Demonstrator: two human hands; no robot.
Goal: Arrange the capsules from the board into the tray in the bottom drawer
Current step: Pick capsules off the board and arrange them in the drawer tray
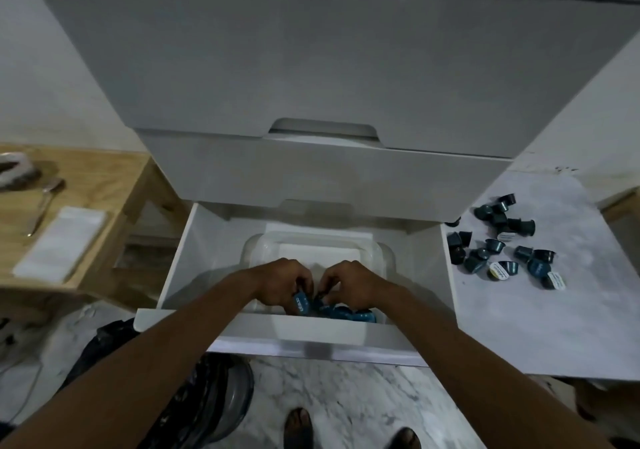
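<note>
white bottom drawer (194, 241) open w/ clear tray (377, 251); my left hand (284, 284) & right hand (349, 284) both curled on dark blue capsules (341, 312); more loose on board (554, 310).

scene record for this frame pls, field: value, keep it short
drawer: bottom drawer pulled open, the drawers above it shut
tray: clear tray inside the drawer
left hand: left hand in the tray, fingers curled on a blue capsule
right hand: right hand in the tray, fingers on capsules, grip unclear
placed: blue capsules in tray along its near edge
remaining: loose capsules scattered on the white board right of the drawer
stage: partly done
</note>
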